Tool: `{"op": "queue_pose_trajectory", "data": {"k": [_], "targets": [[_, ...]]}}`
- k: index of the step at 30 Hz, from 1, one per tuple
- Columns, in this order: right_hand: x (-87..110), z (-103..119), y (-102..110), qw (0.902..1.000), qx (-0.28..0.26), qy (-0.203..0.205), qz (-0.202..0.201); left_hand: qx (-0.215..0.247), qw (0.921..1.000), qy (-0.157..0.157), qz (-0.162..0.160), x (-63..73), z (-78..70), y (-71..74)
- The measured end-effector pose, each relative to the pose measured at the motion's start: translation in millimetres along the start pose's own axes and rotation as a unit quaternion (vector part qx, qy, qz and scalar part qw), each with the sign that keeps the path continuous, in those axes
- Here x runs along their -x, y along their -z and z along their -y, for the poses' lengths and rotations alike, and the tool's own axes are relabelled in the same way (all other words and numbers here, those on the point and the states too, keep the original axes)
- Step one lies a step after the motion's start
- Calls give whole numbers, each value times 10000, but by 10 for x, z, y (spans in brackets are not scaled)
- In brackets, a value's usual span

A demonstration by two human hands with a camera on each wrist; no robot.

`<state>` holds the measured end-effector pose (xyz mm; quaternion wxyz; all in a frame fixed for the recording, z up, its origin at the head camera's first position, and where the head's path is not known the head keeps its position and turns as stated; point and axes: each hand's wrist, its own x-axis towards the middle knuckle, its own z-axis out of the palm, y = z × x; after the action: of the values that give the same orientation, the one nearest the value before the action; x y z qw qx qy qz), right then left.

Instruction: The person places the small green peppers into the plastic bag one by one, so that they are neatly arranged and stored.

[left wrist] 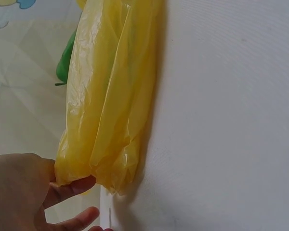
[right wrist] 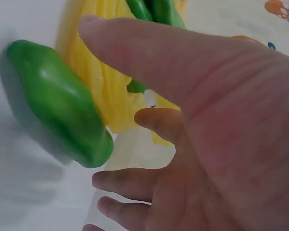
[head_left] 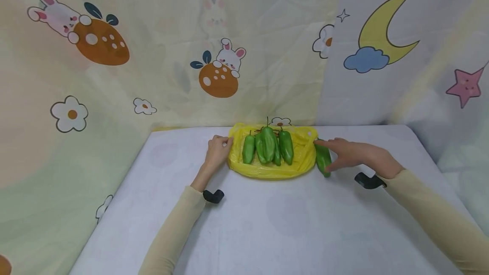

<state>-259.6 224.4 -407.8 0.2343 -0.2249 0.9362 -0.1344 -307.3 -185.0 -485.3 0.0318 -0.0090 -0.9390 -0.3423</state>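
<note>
A yellow plastic bag (head_left: pixel 267 172) lies spread on the table with its mouth up. Several green peppers (head_left: pixel 268 144) sit in it, stems toward the back. My left hand (head_left: pixel 218 151) pinches the bag's left edge between thumb and fingers; the left wrist view shows the crinkled bag side (left wrist: pixel 118 96) hanging from that grip. Just outside the bag's right edge lies one more green pepper (right wrist: pixel 62 103) on the table. Over it hovers my right hand (head_left: pixel 347 154), thumb and fingers spread apart, holding nothing. In the right wrist view a gap shows between the fingers and this pepper.
A white-covered table (head_left: pixel 275 228) carries everything, its back edge close behind the bag. Cloth curtains (head_left: pixel 164 54) with cartoon rabbits, flowers and a moon hang behind and at both sides. A black band (head_left: pixel 369 180) circles each wrist.
</note>
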Motion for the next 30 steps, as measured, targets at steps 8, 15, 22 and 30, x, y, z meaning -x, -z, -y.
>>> {"op": "queue_pose_trajectory", "data": {"k": [8,15,22,30], "targets": [[-183,-105,-78,9999,18,-133,38,20,10000,8,-23,-19,24,-20],[-274,-167,-169,9990,-93,-430,104,38,10000,21,-20,-23,7,-27],[-290,-189,-231,9973,80,-729,-75,-22,10000,-31,-40,-21,19,-36],[-324,-202,-292,9975,117,-667,-193,-28,9999,54,-91,-11,6,-17]]}}
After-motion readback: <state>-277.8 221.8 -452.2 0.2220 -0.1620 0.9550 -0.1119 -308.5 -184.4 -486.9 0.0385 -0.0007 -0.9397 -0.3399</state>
